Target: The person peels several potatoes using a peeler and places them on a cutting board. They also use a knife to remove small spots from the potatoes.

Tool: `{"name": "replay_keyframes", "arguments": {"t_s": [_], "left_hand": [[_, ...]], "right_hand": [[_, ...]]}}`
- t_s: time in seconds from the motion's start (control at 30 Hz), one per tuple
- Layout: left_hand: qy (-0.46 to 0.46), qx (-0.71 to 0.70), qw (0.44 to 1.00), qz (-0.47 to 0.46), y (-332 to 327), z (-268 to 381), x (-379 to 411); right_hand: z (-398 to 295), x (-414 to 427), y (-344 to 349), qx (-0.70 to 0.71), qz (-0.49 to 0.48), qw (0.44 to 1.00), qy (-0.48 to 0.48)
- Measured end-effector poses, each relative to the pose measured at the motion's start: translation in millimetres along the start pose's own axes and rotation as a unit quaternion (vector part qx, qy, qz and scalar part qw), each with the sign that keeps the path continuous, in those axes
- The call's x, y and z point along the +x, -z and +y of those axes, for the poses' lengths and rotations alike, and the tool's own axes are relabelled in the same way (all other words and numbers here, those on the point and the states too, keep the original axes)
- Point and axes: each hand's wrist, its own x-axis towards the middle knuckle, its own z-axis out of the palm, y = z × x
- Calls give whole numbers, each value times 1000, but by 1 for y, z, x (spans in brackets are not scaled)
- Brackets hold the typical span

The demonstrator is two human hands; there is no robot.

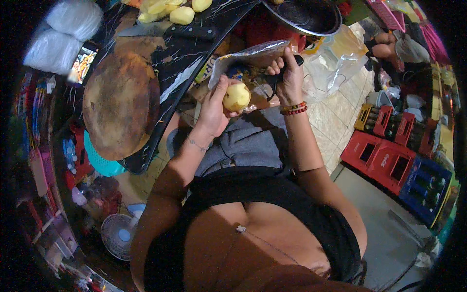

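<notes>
My left hand [215, 104] holds a peeled yellow potato [238, 97], which has a small dark spot on one side. Curled around a black-handled tool [299, 60], my right hand [288, 73] is just right of the potato and apart from it. The tool's working end is not clear, so its exact kind cannot be told. Beneath both hands, an open plastic bag [251, 54] with dark scraps inside lies over my lap. More peeled potatoes [182, 15] rest at the far side of the black marble-patterned table [178, 51], some in a yellowish plastic bag.
A black-handled kitchen knife [189, 32] lies beyond a round wooden chopping board [120, 106]. Left of the board are a lit phone [83, 64] and clear plastic bundles [54, 47]. A dark pan [303, 16] stands ahead; bottle crates [379, 160] are at right, a fan [118, 235] at left.
</notes>
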Motion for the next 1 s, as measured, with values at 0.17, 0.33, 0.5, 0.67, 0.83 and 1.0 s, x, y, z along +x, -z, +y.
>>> {"name": "replay_keyframes", "arguments": {"t_s": [0.17, 0.33, 0.5, 0.67, 0.83, 1.0], "left_hand": [[117, -183, 974, -63, 9, -18, 9], [135, -220, 965, -35, -3, -23, 9], [151, -255, 952, -81, 9, -34, 10], [142, -223, 962, -66, 10, -31, 5], [101, -171, 979, -41, -4, -5, -2], [118, -172, 977, -35, 7, -19, 15]], "right_hand": [[-16, -26, -41, 144, -110, 983, -34], [2, -40, -55, 95, -119, 988, 5], [17, -13, -19, 171, -76, 980, -70], [18, -5, -9, -3, 6, 1000, 1], [-1, 3, 11, -22, 29, 999, 34], [-6, -15, -40, 159, -69, 984, -44]]}}
